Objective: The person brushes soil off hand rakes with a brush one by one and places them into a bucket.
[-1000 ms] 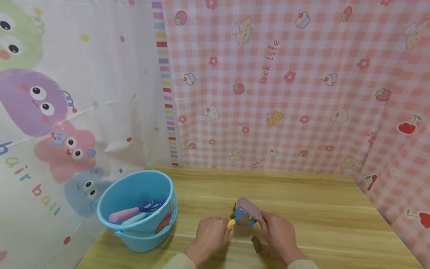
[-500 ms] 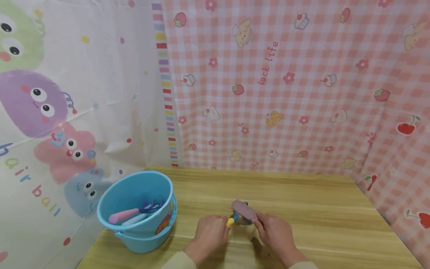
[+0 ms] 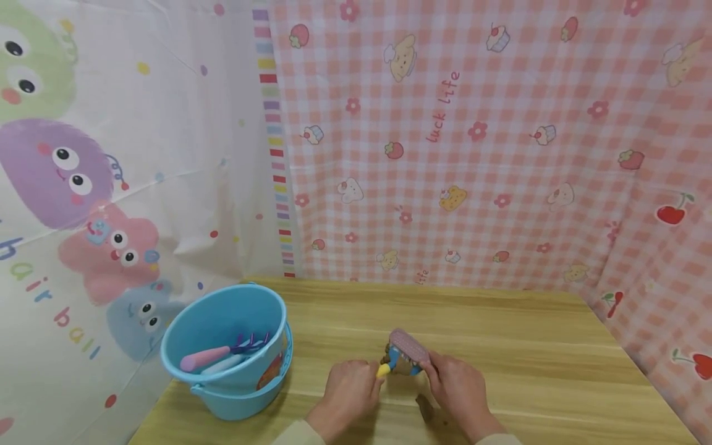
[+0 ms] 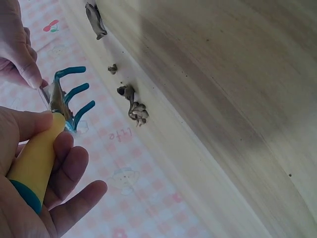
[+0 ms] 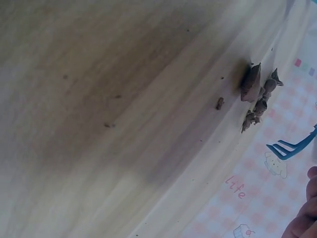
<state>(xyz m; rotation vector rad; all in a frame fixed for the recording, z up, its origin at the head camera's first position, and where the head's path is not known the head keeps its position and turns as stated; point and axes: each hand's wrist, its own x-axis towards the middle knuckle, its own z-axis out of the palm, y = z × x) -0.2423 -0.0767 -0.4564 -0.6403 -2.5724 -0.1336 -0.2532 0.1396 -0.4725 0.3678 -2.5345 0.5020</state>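
Against half a second ago, the pinkish tool [image 3: 408,345] has shifted a little to the right and away from the person, so more of the blue prongs of the yellow-handled rake [image 3: 392,358] now shows beneath it. The blue bucket [image 3: 245,398] has stayed put. The left hand [image 3: 351,390] has its grip clamped around the rake's handle; the right hand [image 3: 458,388] has its grip clamped on the near end of the pinkish tool. The rake's head is above the surface [image 3: 556,346], between the two hands, with brown matter stuck to it; the tool lies over or against it, contact hard to tell.

The surface's far edge meets a pink gingham cloth [image 3: 484,167], and its right edge slants outward toward the person. Bare wood runs behind the tools and to the right of the right hand, giving open room there.

On the left, the bucket limits sideways movement, well apart from the left hand; a pink-handled fork [image 3: 206,358] with purple prongs and a pale blue handle [image 3: 224,364] lie in it. A brown clump [image 3: 424,408] sits just beside the right hand, and more brown lumps [image 5: 261,104] and crumbs dot the wood
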